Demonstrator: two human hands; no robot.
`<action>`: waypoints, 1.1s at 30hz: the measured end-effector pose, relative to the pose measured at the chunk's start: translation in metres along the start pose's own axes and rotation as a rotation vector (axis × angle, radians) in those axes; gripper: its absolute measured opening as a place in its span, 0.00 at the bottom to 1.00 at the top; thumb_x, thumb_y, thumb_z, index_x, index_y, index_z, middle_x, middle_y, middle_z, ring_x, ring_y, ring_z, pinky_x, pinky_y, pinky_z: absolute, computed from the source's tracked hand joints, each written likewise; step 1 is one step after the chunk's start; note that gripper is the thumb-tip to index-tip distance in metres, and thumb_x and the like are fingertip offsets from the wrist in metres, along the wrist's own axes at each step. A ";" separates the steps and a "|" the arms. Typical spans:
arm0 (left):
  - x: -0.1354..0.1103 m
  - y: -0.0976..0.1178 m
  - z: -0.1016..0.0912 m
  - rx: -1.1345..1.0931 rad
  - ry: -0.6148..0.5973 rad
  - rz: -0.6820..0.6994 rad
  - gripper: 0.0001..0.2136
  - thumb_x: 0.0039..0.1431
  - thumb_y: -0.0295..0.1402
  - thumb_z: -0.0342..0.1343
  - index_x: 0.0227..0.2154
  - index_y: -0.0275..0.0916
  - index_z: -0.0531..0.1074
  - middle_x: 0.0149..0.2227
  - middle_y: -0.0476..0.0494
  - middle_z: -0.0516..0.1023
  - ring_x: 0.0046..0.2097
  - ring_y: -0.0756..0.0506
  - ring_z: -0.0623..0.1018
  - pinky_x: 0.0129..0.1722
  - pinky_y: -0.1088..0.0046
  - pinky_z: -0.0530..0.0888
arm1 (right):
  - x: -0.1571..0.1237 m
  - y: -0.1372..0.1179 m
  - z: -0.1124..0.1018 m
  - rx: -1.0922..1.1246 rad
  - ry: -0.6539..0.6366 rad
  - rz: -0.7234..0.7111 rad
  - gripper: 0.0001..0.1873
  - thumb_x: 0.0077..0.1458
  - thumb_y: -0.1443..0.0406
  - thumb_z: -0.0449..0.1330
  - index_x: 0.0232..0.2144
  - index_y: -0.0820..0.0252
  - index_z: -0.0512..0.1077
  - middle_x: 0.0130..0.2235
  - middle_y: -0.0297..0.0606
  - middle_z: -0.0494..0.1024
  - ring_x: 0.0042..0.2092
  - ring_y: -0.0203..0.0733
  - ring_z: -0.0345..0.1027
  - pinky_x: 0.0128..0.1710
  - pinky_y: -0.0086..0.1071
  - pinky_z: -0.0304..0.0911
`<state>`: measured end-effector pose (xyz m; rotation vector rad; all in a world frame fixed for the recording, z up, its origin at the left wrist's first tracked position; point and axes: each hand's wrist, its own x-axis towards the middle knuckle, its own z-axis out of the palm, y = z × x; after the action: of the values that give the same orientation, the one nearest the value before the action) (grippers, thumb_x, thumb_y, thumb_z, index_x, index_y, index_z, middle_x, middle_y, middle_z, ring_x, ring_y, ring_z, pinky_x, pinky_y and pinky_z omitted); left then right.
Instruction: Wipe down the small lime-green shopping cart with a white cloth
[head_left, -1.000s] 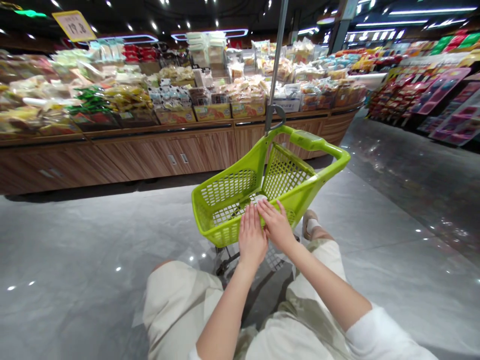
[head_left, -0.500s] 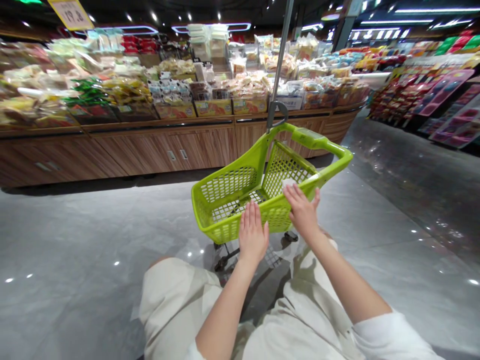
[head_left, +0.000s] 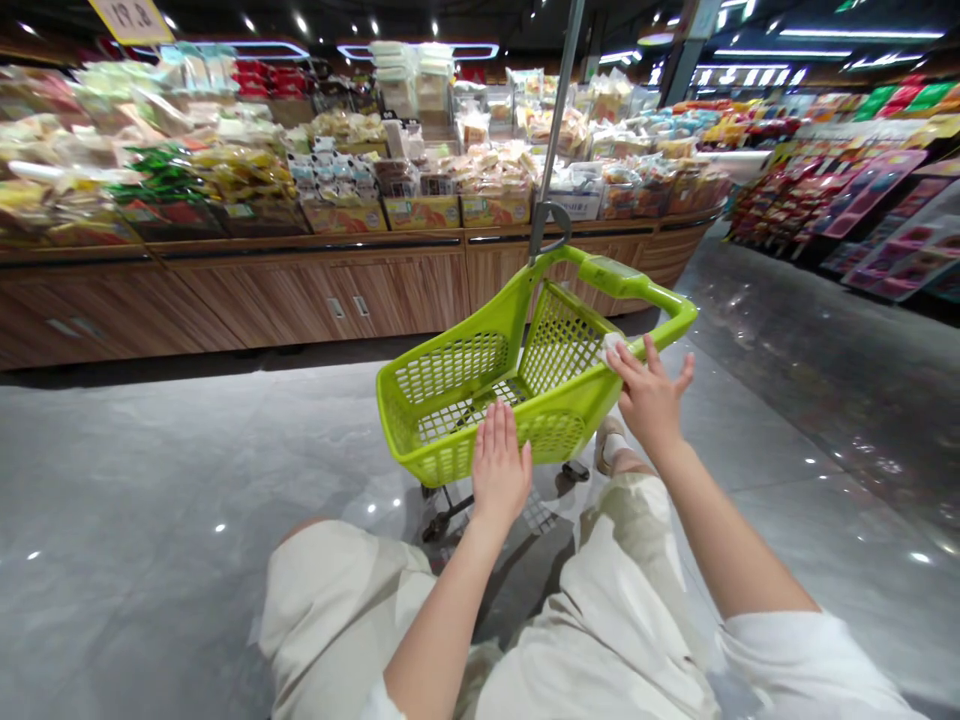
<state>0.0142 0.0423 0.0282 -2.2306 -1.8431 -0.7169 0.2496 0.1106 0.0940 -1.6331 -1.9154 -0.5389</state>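
A lime-green plastic shopping cart (head_left: 559,432) stands in front of me, its mesh basket holding nothing that I can see. My left hand (head_left: 499,468) lies on the near rim of the basket, fingers stretched out and close together. Farther right, near the handle end, my right hand (head_left: 651,400) presses a small crumpled white wipe (head_left: 611,345) against the same rim. Its fingertips are on the wipe, with the other fingers spread. Whether the wipe is paper or cloth I cannot tell.
Behind the cart runs a wooden display counter (head_left: 315,300) piled with packaged snacks. A grey pole (head_left: 559,120) rises at the cart's far side. More shelves (head_left: 840,190) stand at the right. Grey glossy floor (head_left: 150,500) surrounds the cart, and my knees are close to it.
My right hand has slid right along the rim toward the handle, taking the white wipe with it. My left hand stays on the rim. The view has shifted slightly.
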 end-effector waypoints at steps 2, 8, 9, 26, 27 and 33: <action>0.000 0.000 0.001 -0.001 0.003 -0.004 0.33 0.67 0.36 0.43 0.68 0.28 0.38 0.71 0.34 0.44 0.72 0.41 0.44 0.69 0.58 0.53 | -0.006 -0.020 0.006 0.017 -0.025 0.002 0.33 0.52 0.75 0.50 0.60 0.54 0.64 0.62 0.42 0.68 0.68 0.51 0.49 0.62 0.69 0.24; 0.000 0.001 0.000 0.009 0.003 -0.003 0.32 0.65 0.32 0.44 0.68 0.27 0.40 0.71 0.35 0.44 0.72 0.41 0.43 0.69 0.58 0.53 | -0.041 -0.114 0.024 0.227 -0.207 -0.225 0.36 0.51 0.75 0.49 0.62 0.57 0.61 0.64 0.43 0.64 0.67 0.45 0.52 0.67 0.57 0.23; 0.000 0.001 0.000 0.015 0.001 -0.001 0.32 0.65 0.31 0.44 0.68 0.27 0.41 0.71 0.35 0.45 0.72 0.41 0.43 0.69 0.58 0.53 | -0.043 -0.118 0.025 0.250 -0.229 -0.276 0.36 0.51 0.75 0.49 0.63 0.57 0.60 0.65 0.43 0.64 0.68 0.44 0.51 0.67 0.56 0.23; 0.001 0.004 0.000 0.001 0.006 -0.005 0.33 0.66 0.33 0.43 0.69 0.28 0.38 0.71 0.35 0.44 0.72 0.41 0.44 0.69 0.58 0.53 | -0.027 -0.081 0.025 0.166 -0.095 -0.118 0.35 0.50 0.77 0.48 0.61 0.57 0.63 0.62 0.43 0.68 0.66 0.45 0.54 0.66 0.57 0.21; 0.001 0.004 0.000 0.004 0.004 -0.007 0.33 0.66 0.32 0.43 0.69 0.28 0.38 0.71 0.35 0.44 0.72 0.41 0.44 0.69 0.58 0.53 | -0.033 -0.099 0.028 0.211 -0.123 -0.155 0.35 0.50 0.77 0.48 0.61 0.58 0.63 0.62 0.43 0.68 0.67 0.44 0.54 0.67 0.56 0.20; 0.001 -0.002 -0.001 0.005 0.006 0.003 0.32 0.65 0.32 0.43 0.69 0.29 0.38 0.71 0.36 0.46 0.71 0.41 0.46 0.68 0.57 0.55 | -0.037 -0.102 0.021 0.253 -0.224 -0.343 0.36 0.51 0.76 0.48 0.63 0.55 0.61 0.64 0.39 0.65 0.67 0.42 0.53 0.67 0.55 0.20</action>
<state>0.0119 0.0428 0.0290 -2.2253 -1.8360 -0.7167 0.1498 0.0772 0.0595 -1.2554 -2.3419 -0.2358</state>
